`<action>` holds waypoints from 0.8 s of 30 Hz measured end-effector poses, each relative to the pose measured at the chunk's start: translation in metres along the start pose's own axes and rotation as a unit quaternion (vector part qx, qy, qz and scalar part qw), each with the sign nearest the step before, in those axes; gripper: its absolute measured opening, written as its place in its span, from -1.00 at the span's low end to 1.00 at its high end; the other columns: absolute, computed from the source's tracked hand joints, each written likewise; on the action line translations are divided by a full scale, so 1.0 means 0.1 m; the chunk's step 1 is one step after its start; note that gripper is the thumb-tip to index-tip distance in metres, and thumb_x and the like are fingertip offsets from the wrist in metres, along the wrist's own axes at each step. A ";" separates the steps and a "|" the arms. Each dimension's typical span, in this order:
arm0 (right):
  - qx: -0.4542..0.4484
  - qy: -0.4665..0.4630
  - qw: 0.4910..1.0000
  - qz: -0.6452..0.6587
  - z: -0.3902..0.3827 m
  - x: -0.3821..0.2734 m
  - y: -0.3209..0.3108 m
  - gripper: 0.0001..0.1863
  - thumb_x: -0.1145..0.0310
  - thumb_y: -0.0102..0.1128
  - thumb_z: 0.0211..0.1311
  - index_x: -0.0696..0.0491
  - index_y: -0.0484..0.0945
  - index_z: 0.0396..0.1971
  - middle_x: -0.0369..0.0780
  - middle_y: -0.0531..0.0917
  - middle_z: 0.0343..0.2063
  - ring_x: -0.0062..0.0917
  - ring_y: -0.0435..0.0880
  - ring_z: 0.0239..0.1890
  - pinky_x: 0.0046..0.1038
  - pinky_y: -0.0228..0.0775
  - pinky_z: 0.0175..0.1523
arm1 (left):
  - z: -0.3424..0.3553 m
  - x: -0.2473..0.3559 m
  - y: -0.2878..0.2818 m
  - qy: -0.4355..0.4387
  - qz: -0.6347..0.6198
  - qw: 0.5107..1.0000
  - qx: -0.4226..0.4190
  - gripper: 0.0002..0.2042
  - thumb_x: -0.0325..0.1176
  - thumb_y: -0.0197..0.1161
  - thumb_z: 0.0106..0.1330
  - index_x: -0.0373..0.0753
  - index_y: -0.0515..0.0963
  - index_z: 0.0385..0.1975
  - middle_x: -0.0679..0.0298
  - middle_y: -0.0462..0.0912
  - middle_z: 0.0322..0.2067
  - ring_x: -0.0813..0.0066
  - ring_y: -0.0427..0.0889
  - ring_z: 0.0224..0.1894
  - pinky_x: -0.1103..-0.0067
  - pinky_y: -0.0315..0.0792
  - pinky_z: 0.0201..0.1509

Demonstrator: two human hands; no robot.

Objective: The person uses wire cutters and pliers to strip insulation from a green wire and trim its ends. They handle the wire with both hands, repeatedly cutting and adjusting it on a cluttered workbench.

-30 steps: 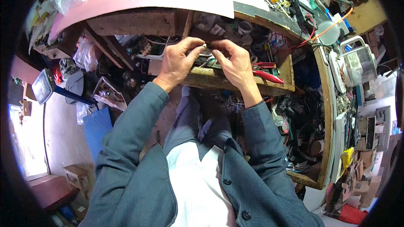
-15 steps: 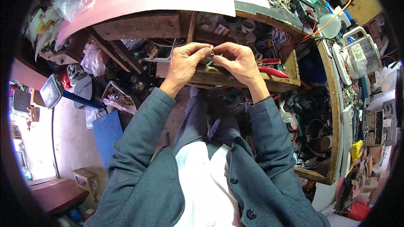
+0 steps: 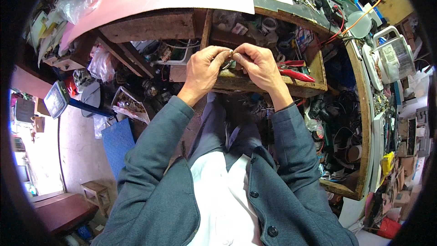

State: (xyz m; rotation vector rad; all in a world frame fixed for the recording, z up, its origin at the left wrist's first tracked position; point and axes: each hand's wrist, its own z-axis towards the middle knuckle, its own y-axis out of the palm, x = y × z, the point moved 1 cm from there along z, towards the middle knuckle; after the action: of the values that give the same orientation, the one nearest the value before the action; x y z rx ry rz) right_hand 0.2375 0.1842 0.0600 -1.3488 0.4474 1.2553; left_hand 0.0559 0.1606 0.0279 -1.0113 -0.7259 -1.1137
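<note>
right hand drawn nearer left hand, both pinching tiny piece

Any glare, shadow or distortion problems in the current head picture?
Head view: glare pales the pink sheet and white shirt; fisheye bows the wooden frame, with dark clutter inside it in shadow; the item between left hand and right hand is too small to identify.

Bare left hand and bare right hand pinch close together.
Dark grey-sleeved forearms slant inward from near left and right.
</note>
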 end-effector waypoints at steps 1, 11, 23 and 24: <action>-0.002 0.011 1.000 0.005 0.00 0.00 0.00 -0.86 0.40 0.28 0.33 0.18 0.64 -0.30 -0.22 0.65 -0.60 -0.66 0.59 -0.53 -0.53 0.44 -0.38 | 0.00 0.01 0.01 0.008 0.034 0.999 0.000 -0.80 -0.32 0.25 0.44 -0.32 0.69 -0.15 0.21 0.77 -0.28 0.52 0.70 -0.24 0.59 0.53 -0.14; 0.002 -0.043 0.998 -0.041 0.01 0.10 0.03 -0.86 0.40 0.20 0.41 0.17 0.57 -0.32 -0.39 0.50 -0.61 -0.76 0.42 -0.55 -0.61 0.30 -0.44 | -0.01 0.07 0.04 0.080 0.198 0.977 0.020 -0.81 -0.25 0.23 0.34 -0.23 0.66 -0.32 0.14 0.69 -0.37 0.10 0.66 -0.31 0.33 0.49 -0.21; 0.012 -0.028 0.999 -0.029 0.01 0.09 0.00 -0.87 0.43 0.16 0.42 0.16 0.57 -0.33 -0.42 0.43 -0.63 -0.78 0.34 -0.54 -0.61 0.22 -0.44 | 0.00 0.09 0.07 0.130 0.248 0.960 0.008 -0.84 -0.29 0.19 0.34 -0.23 0.61 -0.36 0.15 0.62 -0.41 0.08 0.62 -0.35 0.29 0.44 -0.26; 0.022 0.000 0.999 -0.025 0.02 0.08 -0.01 -0.86 0.42 0.23 0.32 0.20 0.57 -0.35 -0.18 0.56 -0.60 -0.65 0.48 -0.50 -0.48 0.39 -0.34 | 0.01 0.11 0.07 0.131 0.247 0.960 0.009 -0.84 -0.29 0.19 0.34 -0.23 0.61 -0.37 0.15 0.62 -0.42 0.08 0.62 -0.35 0.29 0.44 -0.26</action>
State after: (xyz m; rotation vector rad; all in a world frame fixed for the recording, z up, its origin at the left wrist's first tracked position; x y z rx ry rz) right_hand 0.2405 0.1894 0.0539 -1.3149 0.4365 1.1988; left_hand 0.0657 0.1579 0.0354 -0.9389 -0.2454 -0.7780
